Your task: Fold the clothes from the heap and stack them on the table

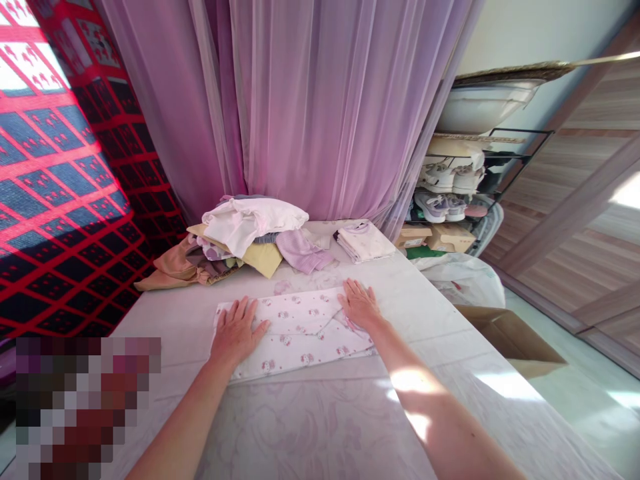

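Observation:
A white cloth garment printed with small pink motifs (295, 333) lies folded flat on the table (310, 427), with one flap angled across its middle. My left hand (237, 331) rests palm down on its left part, fingers spread. My right hand (361, 305) lies flat on its upper right edge, also holding nothing. Beyond the hands sits a loose heap of clothes (235, 243) in white, yellow, lilac and tan. To its right is a neatly folded pale garment (365, 241) with a similar look.
Sheer mauve curtains (310, 100) hang behind the table, with a red and navy patterned cloth (65, 180) at the left. On the right stand a wire rack with shoes (440, 193), a white plastic bag (465, 280) and an open cardboard box (510, 340).

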`<state>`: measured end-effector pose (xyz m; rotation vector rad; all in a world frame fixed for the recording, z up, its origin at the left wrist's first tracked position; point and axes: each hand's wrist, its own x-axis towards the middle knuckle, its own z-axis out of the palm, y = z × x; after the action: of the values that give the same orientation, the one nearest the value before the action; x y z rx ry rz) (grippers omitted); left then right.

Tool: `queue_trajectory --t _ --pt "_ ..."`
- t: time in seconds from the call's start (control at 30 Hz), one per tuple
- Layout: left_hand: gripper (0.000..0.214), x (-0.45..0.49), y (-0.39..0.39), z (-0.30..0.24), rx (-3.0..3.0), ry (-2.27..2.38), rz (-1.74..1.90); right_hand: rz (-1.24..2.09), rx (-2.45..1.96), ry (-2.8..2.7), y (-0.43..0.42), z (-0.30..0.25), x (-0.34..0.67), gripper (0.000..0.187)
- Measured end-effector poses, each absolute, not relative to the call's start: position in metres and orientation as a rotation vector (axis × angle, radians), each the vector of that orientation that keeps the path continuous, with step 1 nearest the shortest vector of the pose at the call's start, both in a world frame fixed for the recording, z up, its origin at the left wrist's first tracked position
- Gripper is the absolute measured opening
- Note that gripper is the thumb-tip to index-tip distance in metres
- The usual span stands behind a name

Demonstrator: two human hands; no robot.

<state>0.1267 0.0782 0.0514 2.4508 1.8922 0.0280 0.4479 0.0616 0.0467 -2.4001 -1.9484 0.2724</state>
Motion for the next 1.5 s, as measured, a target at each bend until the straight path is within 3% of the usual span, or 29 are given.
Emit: queue_trajectory --t 0.27,0.5,1.0,1.27,1.5 --pt "0.067 0.127 0.077 0.054 2.417 1.881 0.028 0.371 -2.484 -1.700 0.068 0.067 0.448 0.062" --pt "0.067 0.127 0.078 0.052 2.433 1.891 0.038 0.280 -2.163 -2.201 0.049 0.061 0.408 0.057" --pt "0.067 0.130 0.075 0.057 2.423 1.883 0.045 0.316 -2.494 -1.880 0.051 0.063 0.428 0.059" --pt "0.064 0.129 0.074 0.057 2.413 1.877 0.058 0.318 -2.080 -2.243 0.025 0.066 0.352 0.059" --pt "0.059 0.128 0.074 0.054 2.397 1.874 0.048 0.317 -2.194 -2.160 0.009 0.056 0.368 0.057"
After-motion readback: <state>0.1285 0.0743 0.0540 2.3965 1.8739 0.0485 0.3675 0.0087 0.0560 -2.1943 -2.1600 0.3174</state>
